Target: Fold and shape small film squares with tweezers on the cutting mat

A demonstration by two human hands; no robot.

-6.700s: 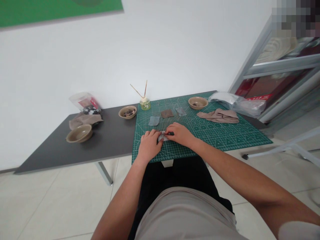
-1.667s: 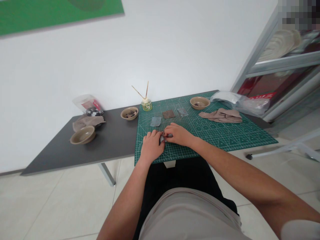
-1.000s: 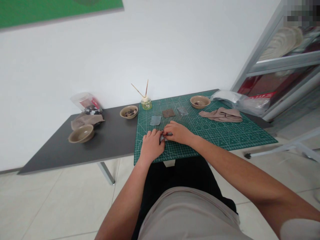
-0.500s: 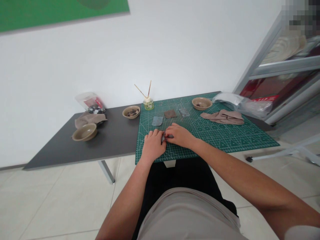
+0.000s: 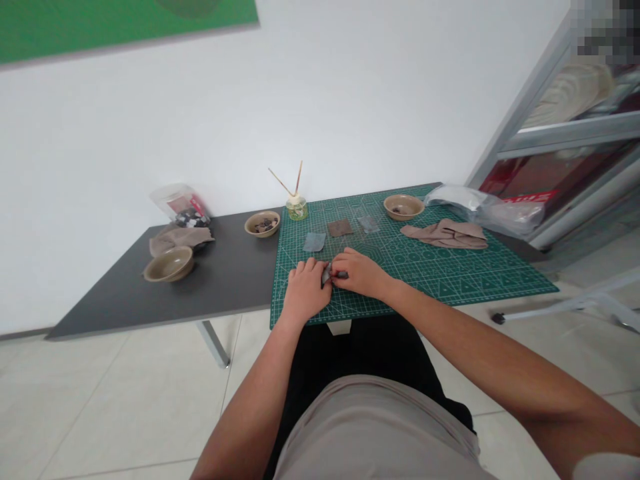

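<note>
My left hand [image 5: 306, 288] rests over the green cutting mat [image 5: 450, 273] near its front edge, fingers curled round a small grey piece [image 5: 327, 273]. Against its other side presses my right hand [image 5: 361, 272], fingertips pinched together. A dark end shows under the right fingers; whether it belongs to the same piece I cannot tell. Beyond the hands lie three thin squares: a blue-grey square [image 5: 315, 242], a brown square [image 5: 341, 228] and a grey square [image 5: 369, 224]. The fingers hide most of what is held.
A bowl of small dark and light pieces [image 5: 263, 225] stands left of a reed diffuser [image 5: 297, 207]. Another bowl [image 5: 404, 207] and a brown cloth [image 5: 447, 235] are at right, with a plastic bag [image 5: 493, 208]. Far left are a third bowl [image 5: 170, 265], a cloth [image 5: 180, 238] and a clear container [image 5: 175, 200].
Both hands stay in nearly the same place. The grey piece between the fingers shows a little more, after a slight shift of the fingers.
</note>
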